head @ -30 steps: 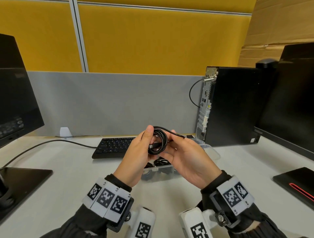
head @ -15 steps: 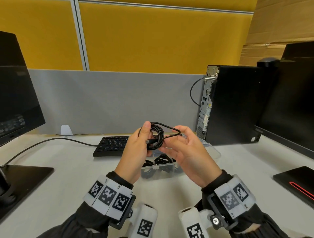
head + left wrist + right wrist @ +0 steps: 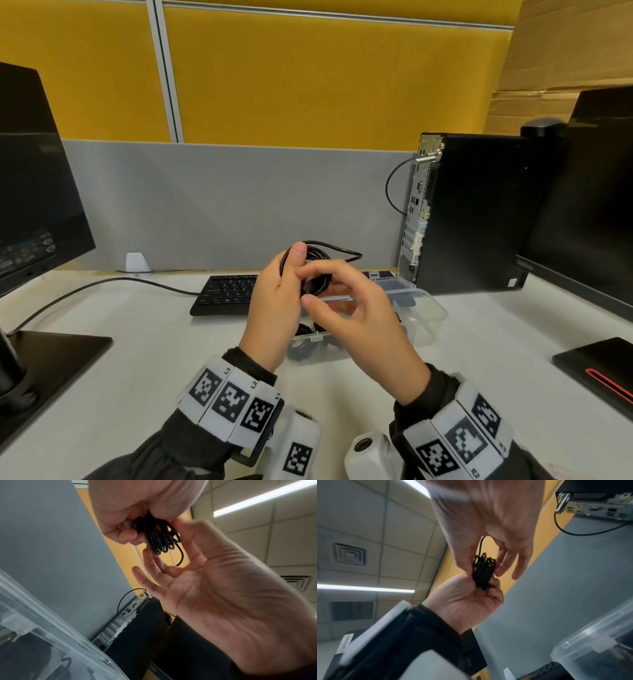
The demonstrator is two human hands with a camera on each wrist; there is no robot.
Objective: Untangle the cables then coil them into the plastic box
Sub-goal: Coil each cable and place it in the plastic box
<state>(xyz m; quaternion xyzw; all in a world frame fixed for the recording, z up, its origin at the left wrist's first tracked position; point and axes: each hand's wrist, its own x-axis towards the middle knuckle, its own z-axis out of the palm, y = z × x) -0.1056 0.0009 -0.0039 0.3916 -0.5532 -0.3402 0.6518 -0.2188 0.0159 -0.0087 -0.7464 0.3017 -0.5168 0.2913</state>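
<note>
A thin black cable (image 3: 317,274) is wound into a small coil, held in the air above the clear plastic box (image 3: 424,310). My left hand (image 3: 277,301) grips one side of the coil (image 3: 157,535), thumb on top. My right hand (image 3: 359,318) curls loosely round the other side, with thumb and fingertips against the coil (image 3: 483,570). A short loose loop (image 3: 344,253) of the same cable sticks out to the right. Other coiled black cables (image 3: 303,346) lie inside the box, partly hidden by my hands.
A black keyboard (image 3: 222,291) lies behind my hands. A black computer tower (image 3: 479,212) stands at the right, just behind the box, with a monitor (image 3: 589,212) beside it. Another monitor (image 3: 30,212) and its base (image 3: 51,356) stand at the left. A grey divider (image 3: 222,205) backs the desk.
The loose tail that stuck out to the right has been drawn in to a short loop. My right fingers have moved left over the front of the coil.
</note>
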